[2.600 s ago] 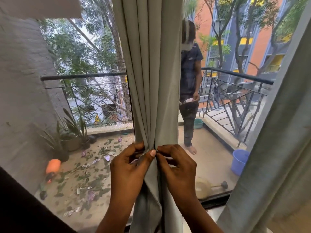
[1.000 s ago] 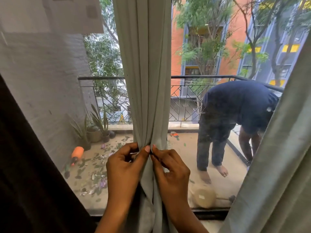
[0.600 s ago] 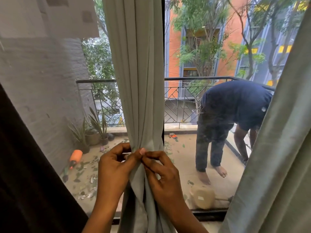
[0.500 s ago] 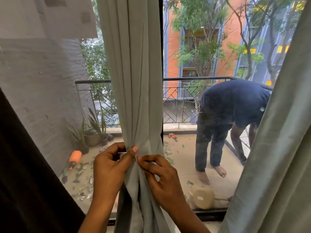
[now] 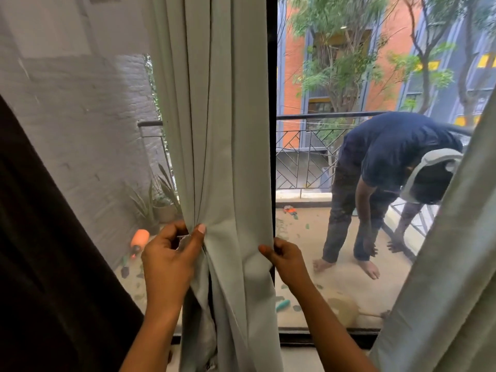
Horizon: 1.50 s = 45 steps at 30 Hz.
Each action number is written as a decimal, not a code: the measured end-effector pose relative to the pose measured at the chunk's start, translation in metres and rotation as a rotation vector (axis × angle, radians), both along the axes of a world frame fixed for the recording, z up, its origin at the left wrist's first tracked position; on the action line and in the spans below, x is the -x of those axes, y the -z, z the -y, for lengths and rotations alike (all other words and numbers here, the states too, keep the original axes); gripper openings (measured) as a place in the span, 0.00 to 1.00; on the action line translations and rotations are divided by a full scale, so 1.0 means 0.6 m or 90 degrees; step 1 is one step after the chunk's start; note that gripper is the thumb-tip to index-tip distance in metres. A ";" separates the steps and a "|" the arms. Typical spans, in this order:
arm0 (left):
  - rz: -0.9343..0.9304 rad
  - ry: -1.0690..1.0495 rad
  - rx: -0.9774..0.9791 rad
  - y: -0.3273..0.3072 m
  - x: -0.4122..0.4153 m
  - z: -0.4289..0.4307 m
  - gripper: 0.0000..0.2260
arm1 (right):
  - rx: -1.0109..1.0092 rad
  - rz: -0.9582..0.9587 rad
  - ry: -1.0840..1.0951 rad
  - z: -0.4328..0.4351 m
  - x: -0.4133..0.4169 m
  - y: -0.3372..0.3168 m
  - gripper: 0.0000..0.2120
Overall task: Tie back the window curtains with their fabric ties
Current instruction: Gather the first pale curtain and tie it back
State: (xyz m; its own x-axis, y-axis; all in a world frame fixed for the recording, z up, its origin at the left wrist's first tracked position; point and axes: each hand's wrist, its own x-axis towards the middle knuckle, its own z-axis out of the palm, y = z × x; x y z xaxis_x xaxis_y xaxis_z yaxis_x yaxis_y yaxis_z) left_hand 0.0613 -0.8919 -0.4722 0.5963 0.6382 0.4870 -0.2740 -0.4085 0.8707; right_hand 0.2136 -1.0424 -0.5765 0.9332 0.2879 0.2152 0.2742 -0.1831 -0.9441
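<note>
A pale grey-green curtain (image 5: pixel 222 146) hangs in folds down the middle of the window. My left hand (image 5: pixel 171 260) pinches a bunch of its folds between thumb and fingers at the left side. My right hand (image 5: pixel 285 260) grips the curtain's right edge with curled fingers, about a hand's width from the left hand. A second pale curtain (image 5: pixel 451 264) hangs at the far right. No separate fabric tie can be made out.
A dark curtain (image 5: pixel 48 264) fills the lower left. Behind the glass, a person (image 5: pixel 386 167) bends over on the balcony near the metal railing (image 5: pixel 306 159). Potted plants (image 5: pixel 161 202) and an orange object (image 5: pixel 140 237) lie on the balcony floor. A black window frame (image 5: pixel 272 103) runs vertically.
My hands were pinching the curtain together at one spot; now the right hand has slid out to the curtain's right edge, spreading the fabric. The view has shifted right.
</note>
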 end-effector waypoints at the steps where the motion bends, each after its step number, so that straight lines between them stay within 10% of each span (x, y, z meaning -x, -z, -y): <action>1: 0.000 -0.004 0.001 0.000 0.000 -0.001 0.06 | 0.029 0.008 -0.006 -0.001 -0.003 0.000 0.33; 3: 0.005 -0.007 0.005 -0.003 -0.001 -0.001 0.07 | 0.030 -0.004 -0.034 -0.006 -0.003 -0.033 0.16; 8: 0.006 -0.002 0.002 -0.004 -0.004 0.003 0.08 | -0.235 -0.062 -0.083 -0.027 -0.009 -0.120 0.21; 11: 0.011 -0.014 0.003 -0.004 -0.008 0.006 0.07 | -0.188 0.022 0.036 -0.035 0.001 -0.136 0.05; 23: 0.039 -0.047 -0.057 -0.010 -0.018 0.053 0.02 | -0.132 0.394 0.257 -0.040 0.142 -0.106 0.12; 45: 0.036 0.161 0.101 -0.007 -0.022 0.068 0.04 | -0.182 0.408 0.097 -0.022 0.167 -0.116 0.10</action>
State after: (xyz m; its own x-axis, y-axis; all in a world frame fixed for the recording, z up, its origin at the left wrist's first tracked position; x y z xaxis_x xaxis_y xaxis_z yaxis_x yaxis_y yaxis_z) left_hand 0.0746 -0.9328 -0.4679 0.7204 0.5438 0.4304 -0.3995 -0.1820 0.8985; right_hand 0.1134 -1.0289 -0.5069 0.6239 0.0143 0.7814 0.7813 -0.0330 -0.6233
